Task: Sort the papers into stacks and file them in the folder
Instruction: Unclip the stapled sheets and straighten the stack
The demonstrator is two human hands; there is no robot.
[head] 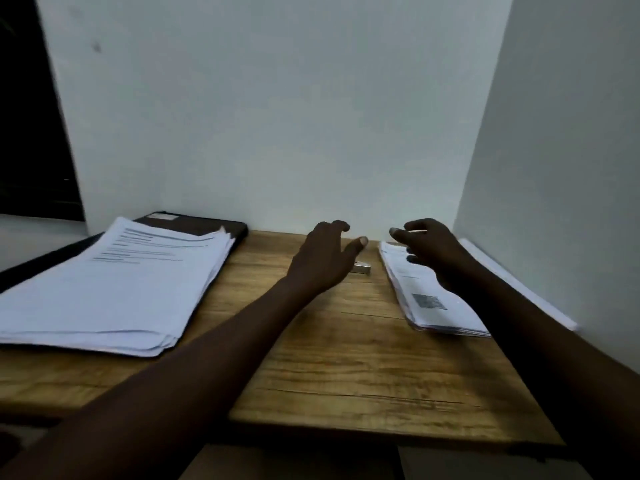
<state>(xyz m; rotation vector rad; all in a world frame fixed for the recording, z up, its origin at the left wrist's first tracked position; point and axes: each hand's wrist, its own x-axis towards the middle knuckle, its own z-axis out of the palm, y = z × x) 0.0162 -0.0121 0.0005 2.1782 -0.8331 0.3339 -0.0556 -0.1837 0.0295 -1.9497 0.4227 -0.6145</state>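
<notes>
Over far end of brown wooden surface [346, 362], left hand [322, 263] fingers loosely curled, thumb out, holding nothing; right hand [434, 252] fingers relaxed, spread, above small stack of white printed papers [440, 315]. Just beside left thumb, small silvery block [362, 268]. Far left, thick white paper stack [114, 292] lies on black folder [197, 225].

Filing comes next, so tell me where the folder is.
Head view: the folder lies far left on the table, under the big paper stack, its corner by the wall.

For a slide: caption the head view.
Open left hand over desk, open right hand over right stack; left stack lies on dark folder.
</notes>
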